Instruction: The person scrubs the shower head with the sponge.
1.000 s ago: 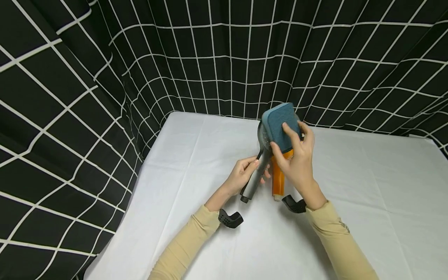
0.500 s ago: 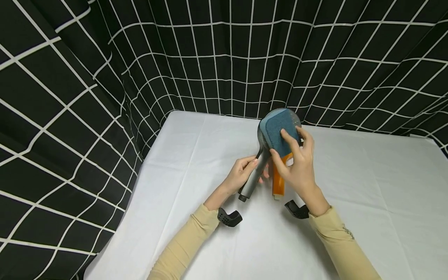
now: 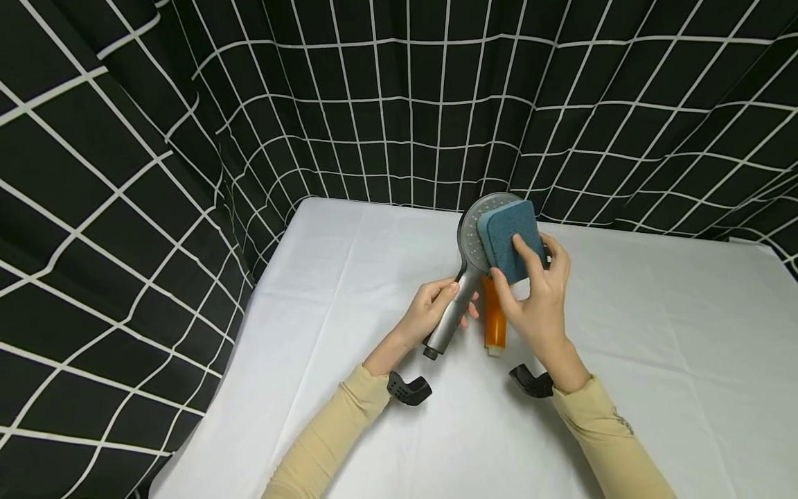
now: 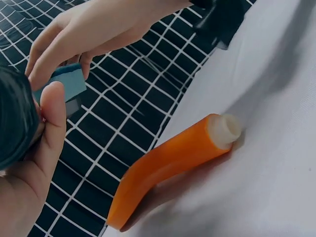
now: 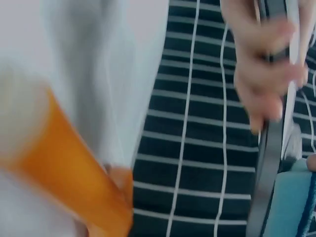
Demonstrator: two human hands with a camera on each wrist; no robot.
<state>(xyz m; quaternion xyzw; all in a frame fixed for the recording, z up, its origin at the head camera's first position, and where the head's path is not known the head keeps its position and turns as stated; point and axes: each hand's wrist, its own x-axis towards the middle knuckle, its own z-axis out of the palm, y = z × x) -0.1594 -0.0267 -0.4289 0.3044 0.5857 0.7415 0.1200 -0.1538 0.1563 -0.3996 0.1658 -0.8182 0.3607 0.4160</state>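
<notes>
My left hand [image 3: 430,308] grips the grey handle of a shower head [image 3: 454,312], its round nozzle face tilted up. In my right hand [image 3: 541,298] a blue sponge [image 3: 514,239] is pinched between thumb and fingers, its lighter side against the right part of the nozzle face. On the white cloth just right of the handle lies an orange shower head handle-like tube [image 3: 495,319] with a pale threaded end; its upper part is hidden behind the sponge. The left wrist view shows this orange piece [image 4: 173,158] bent, and the right wrist view shows the sponge [image 5: 289,202] against the shower head.
A white cloth [image 3: 361,263] covers the table. Black curtains with a white grid [image 3: 399,104] hang behind and to the left. A black mount [image 3: 409,389] sits at my left wrist and another black mount [image 3: 531,381] at my right.
The sponge has moved down, then right across the nozzle face, uncovering its left part. My right hand shifted with it. My left hand holds the shower head almost still.
</notes>
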